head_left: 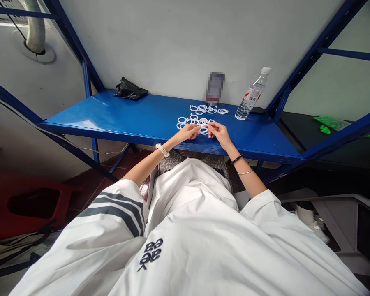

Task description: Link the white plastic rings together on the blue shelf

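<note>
Just above the front edge of the blue shelf (135,111), my left hand (188,132) and my right hand (218,133) face each other, fingers pinched. Between their fingertips is a thin white plastic ring (204,132), touched from both sides; finer detail is too small to make out. Directly behind my fingers lies a loose pile of similar white rings (193,119), some overlapping, with small knobs on them. Farther back, a second group of white rings (203,109) is spread in a rough row.
A water bottle (251,96) stands at the right, beside a dark flat object (258,110). A pixelated upright object (215,88) leans by the wall. Back left lies a black plastic bag (130,89). Blue metal posts (88,78) frame the shelf. A red stool (27,201) is lower left.
</note>
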`<action>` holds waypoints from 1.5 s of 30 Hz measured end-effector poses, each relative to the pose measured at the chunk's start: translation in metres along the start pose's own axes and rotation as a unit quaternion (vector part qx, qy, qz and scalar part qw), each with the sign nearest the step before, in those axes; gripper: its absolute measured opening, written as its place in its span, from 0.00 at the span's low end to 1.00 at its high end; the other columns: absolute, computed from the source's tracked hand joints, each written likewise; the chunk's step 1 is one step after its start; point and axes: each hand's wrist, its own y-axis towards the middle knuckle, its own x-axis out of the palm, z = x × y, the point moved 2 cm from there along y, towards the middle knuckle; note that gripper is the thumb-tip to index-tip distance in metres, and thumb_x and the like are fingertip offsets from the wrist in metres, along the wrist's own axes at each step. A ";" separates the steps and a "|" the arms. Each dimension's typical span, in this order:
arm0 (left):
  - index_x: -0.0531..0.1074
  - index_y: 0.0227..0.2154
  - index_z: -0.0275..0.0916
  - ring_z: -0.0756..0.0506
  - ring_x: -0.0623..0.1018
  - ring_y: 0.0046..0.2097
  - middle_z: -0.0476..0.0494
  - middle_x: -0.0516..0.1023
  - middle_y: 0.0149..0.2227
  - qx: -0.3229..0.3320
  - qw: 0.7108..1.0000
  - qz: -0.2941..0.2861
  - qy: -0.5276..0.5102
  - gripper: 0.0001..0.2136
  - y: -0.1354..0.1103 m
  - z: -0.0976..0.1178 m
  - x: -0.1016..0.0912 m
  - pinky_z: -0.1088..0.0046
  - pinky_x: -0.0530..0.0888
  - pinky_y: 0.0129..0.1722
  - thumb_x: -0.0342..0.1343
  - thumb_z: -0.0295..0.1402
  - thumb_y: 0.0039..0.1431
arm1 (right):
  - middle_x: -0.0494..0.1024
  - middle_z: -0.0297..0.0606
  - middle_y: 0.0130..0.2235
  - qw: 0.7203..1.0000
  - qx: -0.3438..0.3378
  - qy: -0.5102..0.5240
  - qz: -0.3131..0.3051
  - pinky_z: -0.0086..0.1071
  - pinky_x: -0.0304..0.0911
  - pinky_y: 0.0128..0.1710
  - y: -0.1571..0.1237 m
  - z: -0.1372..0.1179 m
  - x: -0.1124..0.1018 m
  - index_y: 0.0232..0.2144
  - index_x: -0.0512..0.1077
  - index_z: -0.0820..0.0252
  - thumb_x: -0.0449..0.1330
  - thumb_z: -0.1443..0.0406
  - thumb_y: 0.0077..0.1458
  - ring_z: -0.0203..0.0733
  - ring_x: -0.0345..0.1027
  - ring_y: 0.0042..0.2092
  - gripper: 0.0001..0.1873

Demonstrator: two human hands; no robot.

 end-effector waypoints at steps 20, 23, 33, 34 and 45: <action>0.68 0.29 0.36 0.55 0.62 0.20 0.55 0.66 0.16 0.013 0.998 -0.007 0.055 0.19 -0.003 0.002 0.000 0.79 0.56 0.23 0.63 0.47 0.61 | 0.82 0.40 0.38 0.999 -0.003 -0.022 -0.040 0.40 0.71 0.36 -0.004 -0.004 0.001 0.39 0.76 0.52 0.67 0.41 0.50 0.44 0.73 0.35 0.26; 0.68 0.28 0.37 0.55 0.62 0.20 0.55 0.65 0.16 0.020 0.998 -0.013 0.054 0.19 -0.004 0.002 0.000 0.79 0.57 0.23 0.63 0.47 0.61 | 0.82 0.38 0.38 0.999 -0.004 -0.012 -0.038 0.37 0.70 0.34 -0.003 -0.004 0.001 0.42 0.75 0.52 0.68 0.41 0.50 0.43 0.73 0.34 0.27; 0.66 0.26 0.37 0.55 0.62 0.21 0.54 0.66 0.17 0.027 0.998 -0.024 0.050 0.20 -0.005 0.005 0.000 0.79 0.57 0.22 0.64 0.48 0.61 | 0.82 0.37 0.38 0.999 -0.004 -0.006 -0.043 0.34 0.70 0.33 -0.001 0.000 0.001 0.45 0.74 0.52 0.68 0.44 0.51 0.41 0.73 0.34 0.26; 0.66 0.26 0.37 0.55 0.62 0.21 0.54 0.66 0.17 0.027 0.998 -0.024 0.051 0.20 -0.005 0.005 0.000 0.79 0.57 0.22 0.64 0.48 0.61 | 0.82 0.37 0.38 0.999 -0.005 -0.004 -0.044 0.34 0.70 0.33 -0.001 0.000 0.001 0.45 0.74 0.52 0.69 0.44 0.51 0.41 0.74 0.34 0.26; 0.66 0.26 0.37 0.55 0.64 0.22 0.53 0.66 0.18 0.036 0.997 -0.031 0.054 0.22 -0.004 0.002 0.000 0.79 0.59 0.24 0.63 0.51 0.60 | 0.81 0.38 0.39 0.998 -0.019 0.000 -0.067 0.34 0.73 0.34 0.001 0.007 -0.001 0.46 0.73 0.53 0.69 0.47 0.53 0.43 0.76 0.38 0.24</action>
